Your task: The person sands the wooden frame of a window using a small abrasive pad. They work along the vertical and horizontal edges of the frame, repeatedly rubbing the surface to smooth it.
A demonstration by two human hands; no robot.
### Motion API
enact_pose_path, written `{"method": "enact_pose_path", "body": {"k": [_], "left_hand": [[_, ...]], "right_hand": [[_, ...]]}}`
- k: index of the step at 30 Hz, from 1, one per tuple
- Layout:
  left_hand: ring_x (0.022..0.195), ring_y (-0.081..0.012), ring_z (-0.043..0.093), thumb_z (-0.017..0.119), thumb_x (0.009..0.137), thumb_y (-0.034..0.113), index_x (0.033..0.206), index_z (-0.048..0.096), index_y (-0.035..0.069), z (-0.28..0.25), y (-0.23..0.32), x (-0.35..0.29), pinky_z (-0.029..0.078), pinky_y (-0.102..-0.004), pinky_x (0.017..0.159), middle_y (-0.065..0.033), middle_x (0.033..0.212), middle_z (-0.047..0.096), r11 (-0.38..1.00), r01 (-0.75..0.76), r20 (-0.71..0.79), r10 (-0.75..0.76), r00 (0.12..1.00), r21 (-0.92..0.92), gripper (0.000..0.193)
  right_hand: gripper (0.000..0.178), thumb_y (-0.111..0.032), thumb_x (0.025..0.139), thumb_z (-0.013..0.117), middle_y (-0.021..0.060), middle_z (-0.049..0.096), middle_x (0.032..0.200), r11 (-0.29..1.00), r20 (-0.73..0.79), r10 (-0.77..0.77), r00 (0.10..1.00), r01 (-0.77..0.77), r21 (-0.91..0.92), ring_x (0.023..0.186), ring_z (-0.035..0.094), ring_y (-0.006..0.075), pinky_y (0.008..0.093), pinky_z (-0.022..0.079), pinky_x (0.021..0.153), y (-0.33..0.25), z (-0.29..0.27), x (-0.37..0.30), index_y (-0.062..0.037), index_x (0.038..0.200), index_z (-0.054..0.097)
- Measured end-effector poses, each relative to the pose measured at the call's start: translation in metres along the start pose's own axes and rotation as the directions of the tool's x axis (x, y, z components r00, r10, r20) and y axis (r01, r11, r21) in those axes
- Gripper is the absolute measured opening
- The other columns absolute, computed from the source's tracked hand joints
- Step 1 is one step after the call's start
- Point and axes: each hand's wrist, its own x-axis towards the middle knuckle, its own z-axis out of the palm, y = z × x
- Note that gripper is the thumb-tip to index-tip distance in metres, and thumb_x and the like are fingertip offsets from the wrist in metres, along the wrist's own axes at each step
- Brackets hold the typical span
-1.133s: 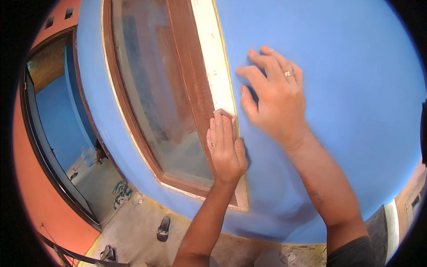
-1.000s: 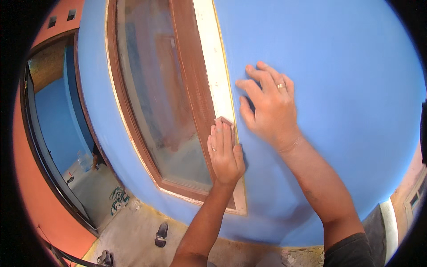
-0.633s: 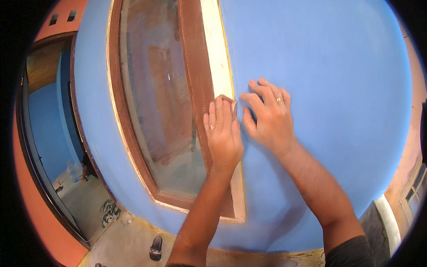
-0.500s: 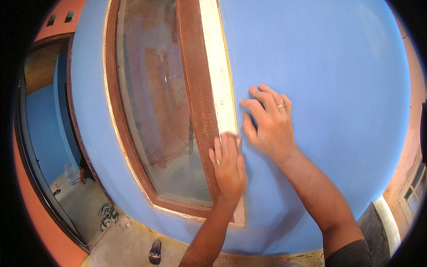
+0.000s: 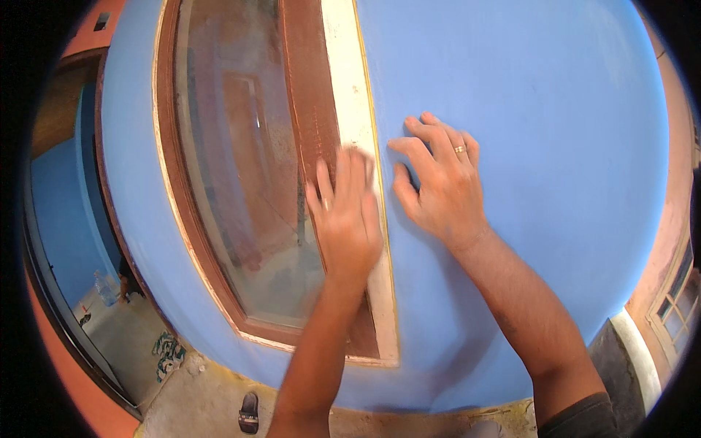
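My left hand (image 5: 347, 226) lies along the brown window frame (image 5: 310, 95) and the cream trim (image 5: 348, 80) beside it, fingers pointing up. Past its fingertips, a blurred brownish edge shows against the trim; something thin seems pressed beneath the fingers, but its kind is hidden. Farther right, my right hand (image 5: 444, 186) rests its spread fingertips on the blue wall (image 5: 555, 131). It wears a ring and holds nothing. The window's glass pane (image 5: 241, 160), full of reflections, is just left of my left hand.
An open doorway (image 5: 66, 219) stands at the far left, with a clear plastic bottle (image 5: 105, 289) inside. Crumpled patterned cloth (image 5: 168, 355) lies by the threshold. A dark slipper (image 5: 249, 413) is on the concrete floor below. A low ledge (image 5: 637, 358) juts out at the lower right.
My left hand has slid upward along the frame and trim. My right hand keeps nearly the same place on the wall. The whole view has shifted slightly.
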Motion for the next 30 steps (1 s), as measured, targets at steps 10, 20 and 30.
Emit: {"method": "enact_pose_path", "body": {"k": [10,20,30], "left_hand": [[0.153,-0.0627,0.033,0.053,0.105,0.012,0.156,0.052,-0.005,-0.01,0.028,-0.099,0.023,-0.0719,0.124,-0.0254,0.169,0.044,0.985,0.161,0.153,-0.168,0.974,0.057,0.053],[0.154,-0.0571,0.036,0.054,0.106,0.01,0.16,0.048,-0.005,0.009,0.028,-0.029,0.022,-0.0684,0.127,-0.0242,0.168,0.046,0.99,0.098,0.022,-0.096,0.995,-0.105,0.057],[0.154,-0.0624,0.031,0.047,0.11,0.015,0.157,0.049,-0.006,0.002,0.026,-0.017,0.015,-0.0729,0.126,-0.0292,0.166,0.044,0.993,0.049,0.034,-0.046,0.998,-0.109,0.052]], "right_hand": [[0.03,-0.007,0.082,0.074,0.0082,0.07,0.127,0.999,-0.023,-0.012,1.0,0.013,0.046,0.131,0.065,0.0291,0.0493,0.044,0.107,-0.006,0.005,0.007,-0.0149,0.111,0.072],[0.03,-0.007,0.082,0.075,0.0087,0.072,0.127,1.0,-0.016,0.007,1.0,-0.007,0.026,0.13,0.066,0.0299,0.0482,0.043,0.108,0.0,0.003,0.0,-0.0149,0.111,0.075],[0.025,-0.008,0.084,0.073,0.0071,0.071,0.125,1.0,-0.022,0.0,1.0,0.0,0.014,0.128,0.067,0.0288,0.0486,0.045,0.106,-0.004,0.006,0.001,-0.0147,0.108,0.071]]}}
